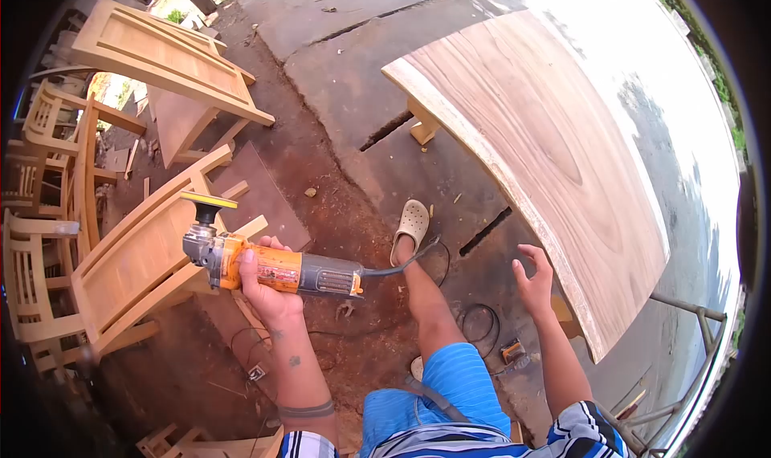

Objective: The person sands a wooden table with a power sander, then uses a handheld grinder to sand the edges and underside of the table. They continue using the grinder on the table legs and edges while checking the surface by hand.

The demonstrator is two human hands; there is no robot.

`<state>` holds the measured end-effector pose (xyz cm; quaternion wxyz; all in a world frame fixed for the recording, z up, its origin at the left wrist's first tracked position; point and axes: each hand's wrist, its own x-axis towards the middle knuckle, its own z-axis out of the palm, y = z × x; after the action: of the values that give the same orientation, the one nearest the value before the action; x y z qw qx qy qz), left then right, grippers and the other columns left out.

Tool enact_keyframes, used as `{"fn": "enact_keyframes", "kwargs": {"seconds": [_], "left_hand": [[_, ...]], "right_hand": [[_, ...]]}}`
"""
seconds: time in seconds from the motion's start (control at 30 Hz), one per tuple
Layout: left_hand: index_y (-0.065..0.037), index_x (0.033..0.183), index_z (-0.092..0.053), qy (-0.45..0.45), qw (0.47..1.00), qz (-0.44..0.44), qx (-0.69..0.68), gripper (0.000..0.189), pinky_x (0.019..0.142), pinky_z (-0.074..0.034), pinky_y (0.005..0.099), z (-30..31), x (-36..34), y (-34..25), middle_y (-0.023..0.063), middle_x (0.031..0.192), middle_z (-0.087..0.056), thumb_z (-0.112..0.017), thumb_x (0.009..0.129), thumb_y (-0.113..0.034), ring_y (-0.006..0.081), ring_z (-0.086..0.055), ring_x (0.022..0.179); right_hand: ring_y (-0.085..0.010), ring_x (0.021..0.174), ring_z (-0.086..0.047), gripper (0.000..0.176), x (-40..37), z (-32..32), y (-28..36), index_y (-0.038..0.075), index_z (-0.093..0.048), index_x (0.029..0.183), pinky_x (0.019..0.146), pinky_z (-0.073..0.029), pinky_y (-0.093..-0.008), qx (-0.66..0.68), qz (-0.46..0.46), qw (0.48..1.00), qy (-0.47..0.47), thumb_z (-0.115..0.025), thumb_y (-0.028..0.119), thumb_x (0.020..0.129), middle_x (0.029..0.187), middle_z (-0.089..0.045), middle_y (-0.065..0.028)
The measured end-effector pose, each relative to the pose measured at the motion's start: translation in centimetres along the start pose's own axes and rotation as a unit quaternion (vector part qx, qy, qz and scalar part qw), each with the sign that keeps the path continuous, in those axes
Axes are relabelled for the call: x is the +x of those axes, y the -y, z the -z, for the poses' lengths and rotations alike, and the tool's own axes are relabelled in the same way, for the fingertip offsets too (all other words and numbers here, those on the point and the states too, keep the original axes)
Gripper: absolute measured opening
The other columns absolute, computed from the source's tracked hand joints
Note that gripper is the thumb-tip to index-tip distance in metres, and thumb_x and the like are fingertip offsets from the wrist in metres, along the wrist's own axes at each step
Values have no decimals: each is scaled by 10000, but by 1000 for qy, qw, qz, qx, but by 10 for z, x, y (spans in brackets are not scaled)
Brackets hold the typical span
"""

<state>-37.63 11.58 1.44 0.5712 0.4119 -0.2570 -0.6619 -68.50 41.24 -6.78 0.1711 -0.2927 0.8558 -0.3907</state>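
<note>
My left hand [269,289] is wrapped round the body of an orange and grey angle grinder [277,272]. A yellow-edged sanding pad [208,200] is fitted to its head and faces upward. From the rear of the grinder a dark cord [393,270] runs toward my leg. To the right, a large wooden tabletop slab [546,145] with a pale, rough live edge rests on wooden supports [422,125]. Close to that edge, my right hand [533,285] is raised with bent fingers apart and nothing in them.
Wooden bed-like panels [165,52] and slatted chairs [44,277] crowd the left side. A second orange power tool [514,352] lies on the ground beside coiled cable [480,323]. A metal railing [699,309] stands at lower right. Slots cut across the concrete floor [353,81].
</note>
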Motion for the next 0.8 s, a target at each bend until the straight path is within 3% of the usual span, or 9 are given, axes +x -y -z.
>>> {"fn": "enact_keyframes", "kwargs": {"seconds": [0.1, 0.2, 0.27, 0.33, 0.43, 0.53, 0.63, 0.73, 0.8], "left_hand": [[-57, 1090, -566, -10, 991, 132, -11, 336, 814, -551, 409, -24, 84, 60, 96, 993, -644, -674, 887, -303, 229, -639, 896], [-61, 1025, -577, -45, 970, 238, 8, 296, 795, -560, 417, -53, 143, 109, 93, 917, -651, -690, 871, -286, 240, -652, 845], [-53, 1039, -576, -59, 958, 277, 32, 319, 777, -571, 414, -63, 173, 133, 92, 913, -651, -700, 863, -289, 233, -662, 838], [-50, 1051, -574, -57, 949, 302, 66, 326, 776, -572, 408, -72, 195, 143, 91, 910, -652, -697, 863, -285, 227, -664, 844], [-34, 1069, -565, -34, 934, 344, 92, 329, 724, -582, 385, -83, 222, 148, 107, 904, -651, -693, 860, -254, 222, -669, 805], [-16, 1072, -567, 35, 916, 378, 130, 321, 648, -586, 370, -96, 246, 146, 121, 858, -655, -696, 839, -196, 222, -676, 735], [-6, 1079, -578, 94, 883, 415, 196, 327, 647, -585, 369, -102, 267, 158, 117, 826, -665, -701, 819, -161, 220, -680, 711], [6, 1096, -592, 138, 880, 417, 181, 368, 640, -577, 336, -116, 292, 180, 112, 824, -671, -732, 771, -100, 201, -678, 694], [6, 1082, -604, 140, 869, 437, 187, 362, 647, -573, 332, -115, 287, 181, 104, 833, -673, -742, 759, -81, 190, -676, 700]], "right_hand": [[-320, 1107, -623, 306, 108, -49, 37, 22, -640, 1119, 978, -466, -396, -15, 36, 999, 12, -684, 10, 816, 1141, -651, -164], [-349, 1230, -540, 379, 224, -106, 79, 44, -602, 1204, 1039, -431, -436, -41, 94, 993, 67, -687, 70, 836, 1308, -575, -155], [-346, 1342, -434, 501, 298, -146, 103, 86, -534, 1327, 1105, -370, -462, -97, 148, 977, 121, -691, 144, 854, 1443, -463, -136], [-321, 1409, -359, 481, 363, -187, 117, 112, -531, 1352, 1160, -290, -480, -157, 238, 950, 126, -642, 263, 909, 1495, -422, -109], [-279, 1446, -316, 475, 441, -231, 121, 136, -535, 1366, 1195, -204, -497, -270, 287, 912, 114, -540, 390, 964, 1506, -432, -75], [-251, 1443, -329, 416, 476, -247, 123, 125, -580, 1308, 1199, -168, -510, -311, 263, 909, 84, -488, 372, 986, 1459, -491, -65], [-255, 1425, -357, 363, 476, -245, 124, 104, -608, 1251, 1197, -171, -508, -293, 217, 928, 81, -483, 318, 986, 1436, -510, -64], [-285, 1389, -403, 311, 480, -250, 125, 81, -623, 1193, 1190, -186, -499, -261, 206, 943, 2, -478, 252, 977, 1388, -543, -76], [-304, 1373, -418, 287, 475, -249, 121, 77, -629, 1161, 1186, -195, -500, -256, 200, 946, -2, -467, 223, 974, 1352, -563, -86]]}}
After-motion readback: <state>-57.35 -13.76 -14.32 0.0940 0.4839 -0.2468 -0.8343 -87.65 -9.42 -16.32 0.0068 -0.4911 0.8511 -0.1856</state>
